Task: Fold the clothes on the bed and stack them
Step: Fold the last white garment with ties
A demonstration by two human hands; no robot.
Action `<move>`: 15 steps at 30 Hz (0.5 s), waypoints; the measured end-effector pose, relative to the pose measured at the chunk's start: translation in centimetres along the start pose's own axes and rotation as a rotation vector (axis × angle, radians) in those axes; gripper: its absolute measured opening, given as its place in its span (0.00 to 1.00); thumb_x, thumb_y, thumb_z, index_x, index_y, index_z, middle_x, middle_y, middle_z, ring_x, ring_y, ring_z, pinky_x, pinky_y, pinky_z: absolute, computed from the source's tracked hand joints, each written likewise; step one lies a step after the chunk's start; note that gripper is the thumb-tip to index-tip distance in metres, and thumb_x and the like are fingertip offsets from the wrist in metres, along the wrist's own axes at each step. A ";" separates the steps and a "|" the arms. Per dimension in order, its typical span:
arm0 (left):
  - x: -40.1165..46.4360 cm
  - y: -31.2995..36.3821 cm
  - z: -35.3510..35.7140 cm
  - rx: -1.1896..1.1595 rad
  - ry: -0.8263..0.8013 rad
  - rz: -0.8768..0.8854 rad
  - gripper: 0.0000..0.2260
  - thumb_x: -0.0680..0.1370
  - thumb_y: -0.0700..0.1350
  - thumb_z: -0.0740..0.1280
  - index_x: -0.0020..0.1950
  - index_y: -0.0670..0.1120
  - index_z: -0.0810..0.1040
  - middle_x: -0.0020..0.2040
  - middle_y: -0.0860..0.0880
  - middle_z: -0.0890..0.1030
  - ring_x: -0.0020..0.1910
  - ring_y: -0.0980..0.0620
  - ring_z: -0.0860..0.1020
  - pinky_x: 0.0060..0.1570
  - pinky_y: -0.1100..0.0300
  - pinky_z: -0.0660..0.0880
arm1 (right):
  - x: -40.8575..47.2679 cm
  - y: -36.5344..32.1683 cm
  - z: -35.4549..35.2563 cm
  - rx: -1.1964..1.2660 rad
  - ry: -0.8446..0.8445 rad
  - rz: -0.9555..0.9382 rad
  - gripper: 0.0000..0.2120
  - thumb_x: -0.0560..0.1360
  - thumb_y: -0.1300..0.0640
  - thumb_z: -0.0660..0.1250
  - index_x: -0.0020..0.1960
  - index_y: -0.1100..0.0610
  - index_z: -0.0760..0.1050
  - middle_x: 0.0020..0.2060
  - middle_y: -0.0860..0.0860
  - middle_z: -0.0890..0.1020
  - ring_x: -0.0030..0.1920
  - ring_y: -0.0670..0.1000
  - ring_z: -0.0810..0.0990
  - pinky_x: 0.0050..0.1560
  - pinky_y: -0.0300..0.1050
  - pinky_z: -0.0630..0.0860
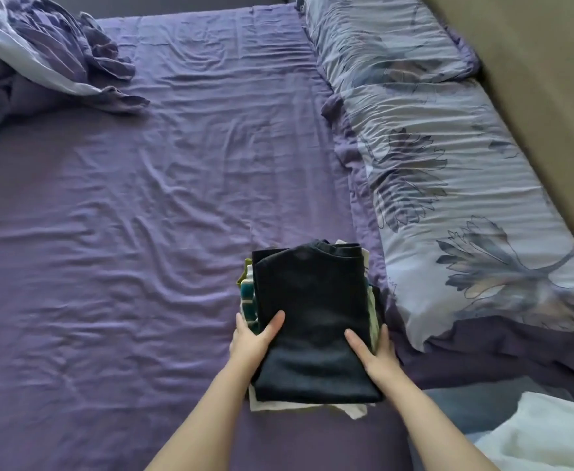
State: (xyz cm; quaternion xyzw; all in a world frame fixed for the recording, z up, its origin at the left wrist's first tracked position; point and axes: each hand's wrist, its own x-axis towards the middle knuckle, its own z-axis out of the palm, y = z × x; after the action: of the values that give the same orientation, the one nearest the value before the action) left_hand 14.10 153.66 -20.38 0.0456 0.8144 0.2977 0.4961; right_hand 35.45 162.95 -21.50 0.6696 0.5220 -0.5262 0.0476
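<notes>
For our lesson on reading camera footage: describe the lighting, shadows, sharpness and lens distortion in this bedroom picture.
Head view: soft, even light, no glare; only faint shadows in the purple sheet wrinkles. Mildly soft throughout; the dark folded garment atop the stack loses texture. Wide-angle bending curves the headboard and floral pillows. Left hand and right hand are clear, not blurred.

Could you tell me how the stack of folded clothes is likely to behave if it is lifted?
The stack of folded clothes is probably floppy: soft layers with uneven edges. It may sag or shed layers unless gripped as the left hand and right hand do, at both sides.
</notes>
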 end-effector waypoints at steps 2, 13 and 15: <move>0.2 -0.2 0.0 0.039 0.034 -0.008 0.56 0.54 0.76 0.66 0.76 0.50 0.56 0.71 0.44 0.69 0.70 0.40 0.66 0.68 0.43 0.64 | 0.2 0.1 0.3 0.104 -0.011 0.002 0.54 0.66 0.33 0.68 0.78 0.55 0.43 0.77 0.54 0.53 0.76 0.55 0.51 0.75 0.51 0.50; -0.2 1.4 -3.2 -0.272 -0.343 -0.126 0.43 0.50 0.64 0.81 0.61 0.47 0.78 0.52 0.45 0.84 0.51 0.44 0.83 0.56 0.49 0.78 | -2.1 -1.8 -1.3 0.617 -0.321 0.072 0.33 0.62 0.45 0.76 0.64 0.54 0.74 0.53 0.54 0.83 0.52 0.56 0.83 0.57 0.51 0.77; -0.9 1.1 -3.7 -0.270 -0.396 -0.152 0.37 0.54 0.62 0.81 0.59 0.47 0.79 0.51 0.44 0.85 0.51 0.43 0.83 0.53 0.50 0.78 | -2.9 -1.4 -1.3 0.648 -0.367 0.141 0.31 0.62 0.45 0.76 0.62 0.56 0.76 0.51 0.56 0.84 0.52 0.58 0.83 0.57 0.51 0.77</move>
State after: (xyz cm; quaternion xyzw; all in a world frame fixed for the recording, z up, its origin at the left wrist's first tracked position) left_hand 11.26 152.57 -17.89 -0.0248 0.6551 0.3509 0.6686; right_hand 35.58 162.46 -18.04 0.5789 0.2637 -0.7706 -0.0378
